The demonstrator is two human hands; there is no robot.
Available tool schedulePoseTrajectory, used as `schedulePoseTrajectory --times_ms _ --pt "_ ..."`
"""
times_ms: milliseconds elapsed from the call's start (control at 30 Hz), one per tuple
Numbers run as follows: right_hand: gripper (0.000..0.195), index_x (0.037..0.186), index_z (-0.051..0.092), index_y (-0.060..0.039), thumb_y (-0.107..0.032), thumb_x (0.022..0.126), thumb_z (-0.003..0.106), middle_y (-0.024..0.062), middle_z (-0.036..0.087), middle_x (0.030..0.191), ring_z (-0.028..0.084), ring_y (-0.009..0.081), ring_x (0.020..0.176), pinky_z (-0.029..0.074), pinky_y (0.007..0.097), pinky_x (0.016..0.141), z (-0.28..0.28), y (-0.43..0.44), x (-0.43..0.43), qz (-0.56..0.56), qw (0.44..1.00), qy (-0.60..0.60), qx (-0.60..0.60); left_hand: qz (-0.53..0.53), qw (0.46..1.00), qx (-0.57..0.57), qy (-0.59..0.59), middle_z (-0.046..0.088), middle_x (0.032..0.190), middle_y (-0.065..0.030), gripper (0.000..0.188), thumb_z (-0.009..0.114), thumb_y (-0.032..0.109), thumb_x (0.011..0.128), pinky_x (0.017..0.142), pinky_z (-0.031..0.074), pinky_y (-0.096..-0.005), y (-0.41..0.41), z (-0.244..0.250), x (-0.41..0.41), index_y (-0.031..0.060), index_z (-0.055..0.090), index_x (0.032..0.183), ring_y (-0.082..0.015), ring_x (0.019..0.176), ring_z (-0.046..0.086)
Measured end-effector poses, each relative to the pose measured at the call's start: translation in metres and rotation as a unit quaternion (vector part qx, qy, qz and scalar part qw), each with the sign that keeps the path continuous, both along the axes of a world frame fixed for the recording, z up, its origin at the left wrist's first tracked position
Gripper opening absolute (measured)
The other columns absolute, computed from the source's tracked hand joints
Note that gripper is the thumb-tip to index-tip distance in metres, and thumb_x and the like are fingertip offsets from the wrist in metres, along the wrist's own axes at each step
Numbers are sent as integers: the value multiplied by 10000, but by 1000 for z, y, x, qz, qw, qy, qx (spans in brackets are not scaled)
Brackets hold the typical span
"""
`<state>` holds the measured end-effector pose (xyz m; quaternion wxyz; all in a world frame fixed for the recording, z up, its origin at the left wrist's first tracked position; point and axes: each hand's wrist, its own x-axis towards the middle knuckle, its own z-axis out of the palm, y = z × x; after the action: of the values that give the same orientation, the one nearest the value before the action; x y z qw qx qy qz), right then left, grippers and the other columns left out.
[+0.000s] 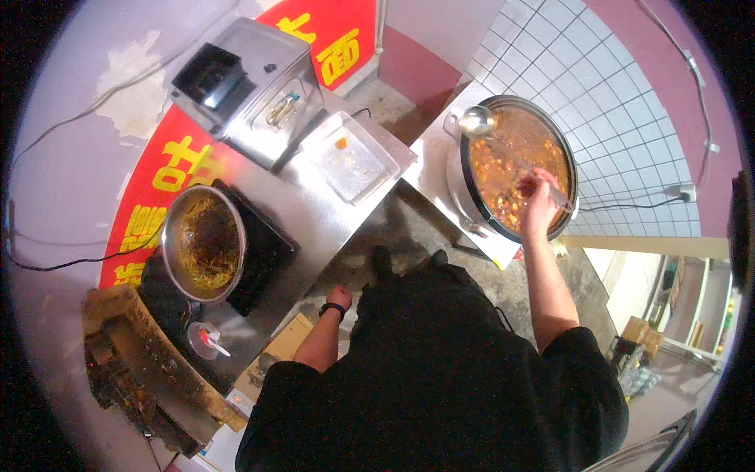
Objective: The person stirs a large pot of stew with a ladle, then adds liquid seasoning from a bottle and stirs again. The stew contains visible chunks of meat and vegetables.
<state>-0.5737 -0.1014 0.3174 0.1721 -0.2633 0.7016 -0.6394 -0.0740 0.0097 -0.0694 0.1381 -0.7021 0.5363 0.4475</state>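
My right hand is above a large round pot of reddish-brown stew with many small chunks in it. Its fingers are closed on the flat handle of a metal ladle. The ladle's shiny bowl is over the pot's far left rim; the handle between bowl and hand is hard to make out against the stew. Low beside my body, over the floor, hangs my left hand, with a dark band on its wrist. Its fingers are foreshortened, and nothing shows in them.
On the steel table sit a clear tub with orange residue, a metal bin, and a metal bowl of shredded food by a black cooker. A small cup holds a white spoon. A power cord runs from pot to wall.
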Motion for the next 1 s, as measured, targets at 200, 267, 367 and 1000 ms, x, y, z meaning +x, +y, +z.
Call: schedulePoseTrajectory --times_ms 200,267,367,1000 --pt "222 1058 601 -9 -176 1034 457 96 679 839 661 173 676 521 294 622 -26 -41 150 184 963 -195 22 -73 996 46 12 698 1061 -243 376 554 315 899 921 514 -520 17 -3 50 34 713 1092 -440 1036 647" --pt "249 1115 590 -29 -217 1042 445 115 691 859 684 196 750 556 328 716 -117 -53 162 193 973 -124 28 -115 993 8 -24 701 1051 -241 350 556 296 901 904 518 -517 15 -13 45 26 729 1040 -437 1021 653" --pt "206 1180 581 -62 -190 1041 499 90 702 979 689 156 826 550 307 763 -161 -69 193 282 956 -40 69 -113 993 16 -7 704 1038 -241 344 544 290 914 879 528 -514 6 -19 22 15 736 993 -430 996 663" --pt "288 1041 716 -73 -266 865 594 197 707 1077 662 393 1026 533 468 897 -248 230 -20 313 751 49 580 -391 918 31 -54 685 1051 -245 376 510 301 926 869 534 -503 -61 19 -47 -11 719 959 -422 1002 652"
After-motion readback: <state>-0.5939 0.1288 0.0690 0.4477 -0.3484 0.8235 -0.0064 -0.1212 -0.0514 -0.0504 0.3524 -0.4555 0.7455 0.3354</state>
